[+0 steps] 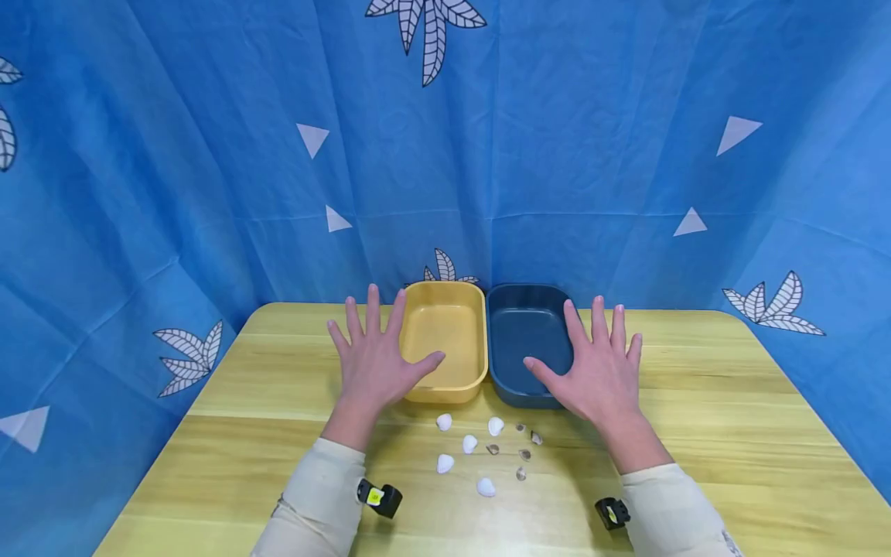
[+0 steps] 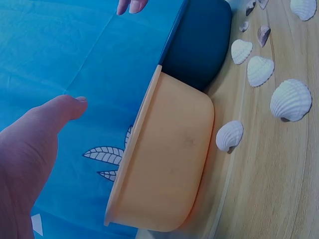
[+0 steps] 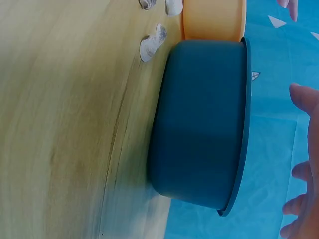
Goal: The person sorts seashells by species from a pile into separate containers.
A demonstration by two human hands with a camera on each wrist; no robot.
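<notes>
Pale sleeves [image 1: 315, 495] lead to the left hand [image 1: 373, 363] and right hand [image 1: 602, 377], both spread, grasping nothing, by the yellow bin [image 1: 445, 336] and navy bin [image 1: 525, 329] near the far edge of the desk [image 1: 216, 472]. Seashells [image 1: 486, 487] lie toward the near edge; handling seems unbegun, and lifting one would need drawing back, then pinching.

Before you hangs a blue curtain [image 1: 571, 155], creased and softly folded, turning along your left and right too. You see white leaves [image 1: 435, 39] printed on it, outlined in dark lines, and scattered pale triangles [image 1: 311, 139]. Below it, your desk [image 1: 731, 433] shows light yellowish wood, sideways grain and rounded far corners.
</notes>
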